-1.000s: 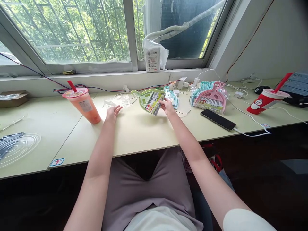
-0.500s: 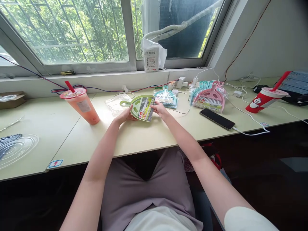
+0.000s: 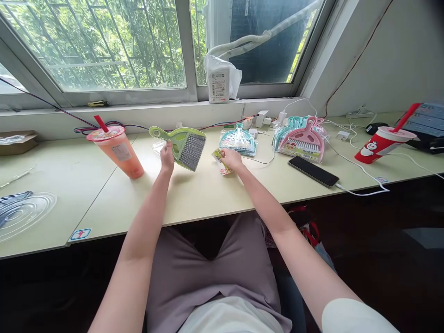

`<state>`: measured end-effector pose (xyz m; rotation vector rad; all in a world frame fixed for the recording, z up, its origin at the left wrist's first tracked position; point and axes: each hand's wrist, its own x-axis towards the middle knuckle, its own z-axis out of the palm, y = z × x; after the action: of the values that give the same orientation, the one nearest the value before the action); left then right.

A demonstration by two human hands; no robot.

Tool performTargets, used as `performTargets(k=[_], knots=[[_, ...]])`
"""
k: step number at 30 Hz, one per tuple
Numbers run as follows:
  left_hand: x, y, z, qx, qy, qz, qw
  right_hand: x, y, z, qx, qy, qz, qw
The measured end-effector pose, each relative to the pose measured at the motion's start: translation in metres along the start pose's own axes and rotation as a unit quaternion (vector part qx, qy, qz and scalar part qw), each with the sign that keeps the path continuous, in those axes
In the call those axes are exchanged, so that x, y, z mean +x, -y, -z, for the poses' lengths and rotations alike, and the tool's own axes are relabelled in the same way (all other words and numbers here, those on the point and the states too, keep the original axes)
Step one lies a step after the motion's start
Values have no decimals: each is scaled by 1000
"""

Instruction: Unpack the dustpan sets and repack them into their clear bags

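My left hand (image 3: 168, 158) is closed round a green dustpan and brush set (image 3: 178, 142), its grey bristles (image 3: 193, 151) facing right and bare of any label. The set is tilted above the table, handle end to the left. In my right hand (image 3: 231, 159) is a printed cardboard label (image 3: 222, 163), pinched a short way to the right of the bristles. Behind that hand lies a turquoise dustpan set (image 3: 238, 139) in clear wrapping. Part of a crumpled clear plastic wrapper (image 3: 158, 148) shows behind my left hand.
Wrapped pink and turquoise dustpan sets (image 3: 303, 141) are piled at right, behind a black phone (image 3: 313, 171) on a white cable. A tall orange drink cup (image 3: 120, 152) stands left, a red cup (image 3: 376, 146) far right. Cables and plugs (image 3: 261, 120) run along the sill.
The label has come off the brush and is now in my right hand. My left hand has taken the green set, lifting it up and to the left, away from my right hand.
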<state>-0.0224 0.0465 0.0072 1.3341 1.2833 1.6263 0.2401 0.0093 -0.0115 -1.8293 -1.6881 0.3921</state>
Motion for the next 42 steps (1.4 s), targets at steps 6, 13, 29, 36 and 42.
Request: performTargets(k=[6, 13, 29, 36, 42], knots=[[-21, -18, -1, 218, -68, -126, 965, -13, 11, -1, -11, -41, 91, 995], [-66, -34, -25, 316, 91, -236, 914, -29, 36, -18, 178, -43, 278, 943], [-78, -41, -29, 341, 167, -305, 874, -27, 36, -15, 215, -65, 225, 948], [-70, -35, -28, 342, 183, -330, 861, -24, 37, -20, 255, -84, 206, 941], [-63, -28, -23, 396, 149, -392, 817, -18, 37, -13, 316, -46, 235, 918]])
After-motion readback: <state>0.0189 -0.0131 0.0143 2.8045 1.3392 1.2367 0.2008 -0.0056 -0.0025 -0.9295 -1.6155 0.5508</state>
